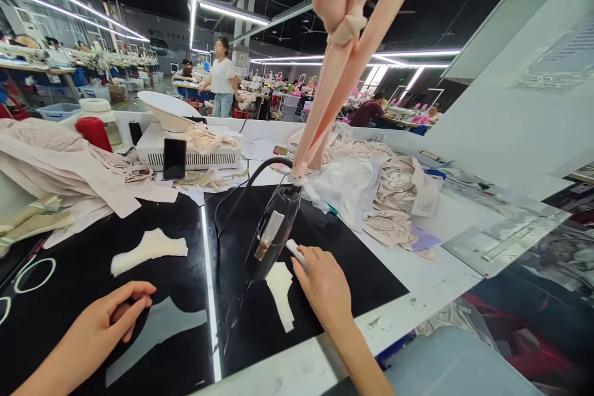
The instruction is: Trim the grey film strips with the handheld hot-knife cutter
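Observation:
My left hand (114,315) hovers at the left, fingers curled and thumb close to forefinger; whatever may be in them is hidden. Beside and below it lies a grey see-through pattern piece (158,334) on the black mat (185,284). On the right, my right hand (327,284) is closed around a white rod-shaped object (297,255), its exact kind unclear. Just left of that hand, a black hand-held tool (273,232) with a cord hangs from peach fabric strips (331,80). A cream fabric piece (281,297) lies below the tool, another cream piece (151,250) farther left.
Scissors (34,275) lie at the left edge. Behind the mat are stacked beige fabric (83,161), a phone (174,158), a white scale (190,148), a red thread cone (94,132) and a lace pile (399,192). A person (223,77) stands farther back.

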Motion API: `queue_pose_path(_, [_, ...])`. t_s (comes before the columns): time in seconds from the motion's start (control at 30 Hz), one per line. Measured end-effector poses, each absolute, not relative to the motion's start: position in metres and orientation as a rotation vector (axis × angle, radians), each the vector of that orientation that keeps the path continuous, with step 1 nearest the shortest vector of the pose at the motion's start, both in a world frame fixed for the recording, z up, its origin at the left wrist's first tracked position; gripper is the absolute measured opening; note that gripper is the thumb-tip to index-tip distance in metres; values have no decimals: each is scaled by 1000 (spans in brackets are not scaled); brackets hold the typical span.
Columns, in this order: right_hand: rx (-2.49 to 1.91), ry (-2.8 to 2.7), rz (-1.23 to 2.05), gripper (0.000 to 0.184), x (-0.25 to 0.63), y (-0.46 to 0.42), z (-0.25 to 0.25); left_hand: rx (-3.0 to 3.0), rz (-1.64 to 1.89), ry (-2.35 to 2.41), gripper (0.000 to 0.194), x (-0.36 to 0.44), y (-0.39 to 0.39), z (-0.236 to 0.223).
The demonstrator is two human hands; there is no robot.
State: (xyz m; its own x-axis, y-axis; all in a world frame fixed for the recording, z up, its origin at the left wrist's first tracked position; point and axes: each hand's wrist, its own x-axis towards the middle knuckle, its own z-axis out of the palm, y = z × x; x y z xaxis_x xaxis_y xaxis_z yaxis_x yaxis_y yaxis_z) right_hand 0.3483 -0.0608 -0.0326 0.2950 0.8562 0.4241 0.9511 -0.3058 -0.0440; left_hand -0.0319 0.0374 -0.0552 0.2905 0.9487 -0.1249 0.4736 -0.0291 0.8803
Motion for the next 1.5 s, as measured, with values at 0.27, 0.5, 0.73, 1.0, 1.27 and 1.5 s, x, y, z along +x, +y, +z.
queue_pose_path(0.27, [-2530,-1699,-473,22,349,-45,-36,1583,538,1329,72,-27,44,-41])
queue_pose_path(0.5, [-2575,-1686,-390,25,353,-45,-33,1594,533,1313,69,-29,43,-45])
queue_pose_path(0.73, [-2601,-1521,-190,27,352,-43,-29,1604,493,1309,70,-33,45,-49])
queue_pose_path(1.0, [-2479,-1314,104,26,359,-48,-22,1630,504,1306,65,-36,46,-54])
queue_pose_path(1.27, [-2255,-1126,257,27,370,-49,-28,1619,486,1322,69,-35,44,-50])
queue_pose_path(1.5, [-1963,-800,306,28,388,-56,-27,1627,480,1318,70,-35,46,-53])
